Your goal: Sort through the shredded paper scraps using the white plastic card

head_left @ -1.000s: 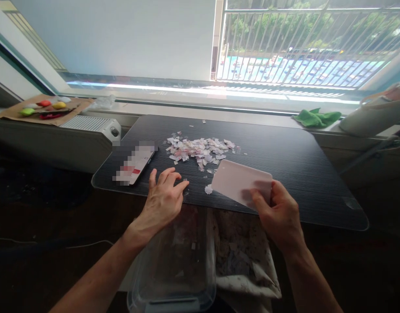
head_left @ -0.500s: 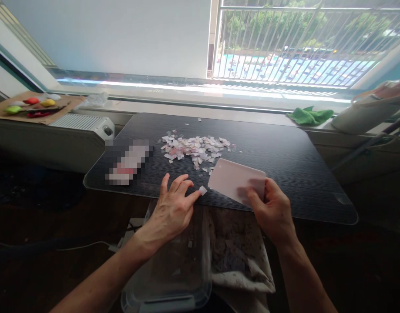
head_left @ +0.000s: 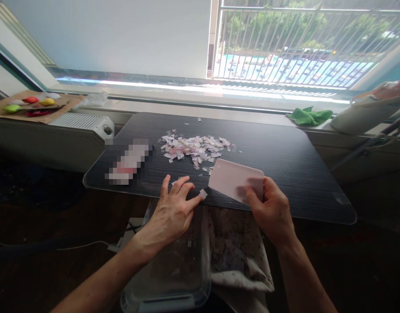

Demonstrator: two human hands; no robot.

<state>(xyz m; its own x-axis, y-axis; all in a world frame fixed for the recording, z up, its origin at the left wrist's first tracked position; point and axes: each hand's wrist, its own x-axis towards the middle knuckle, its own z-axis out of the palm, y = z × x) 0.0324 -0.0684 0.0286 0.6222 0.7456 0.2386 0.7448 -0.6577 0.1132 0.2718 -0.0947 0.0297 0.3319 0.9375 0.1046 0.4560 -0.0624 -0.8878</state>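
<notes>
My right hand (head_left: 272, 208) grips a flat, pale plastic scraper (head_left: 234, 180), thumb on top, holding it tilted over the table's near edge. My left hand (head_left: 175, 200) is spread with bent fingers at that same edge. A small white paper scrap (head_left: 203, 194) lies at its thumb tip; whether it sticks to the thumb I cannot tell. Another scrap shows between the fingers. Beyond both hands, a heap of torn paper scraps (head_left: 195, 148) lies on the dark table (head_left: 271, 148), with a few loose bits around it.
Below the table edge stand a clear plastic bin (head_left: 167, 278) and a fabric-lined container (head_left: 242, 278) with scraps inside. A blurred-out object (head_left: 129, 163) lies on the table's left. On the sill are a green cloth (head_left: 309, 116) and cardboard (head_left: 64, 102) with colourful items. A radiator (head_left: 85, 124) is at left.
The left fingers have shifted slightly, and a scrap now shows between them. The scrap at the thumb has moved a little nearer. The scraper has barely moved.
</notes>
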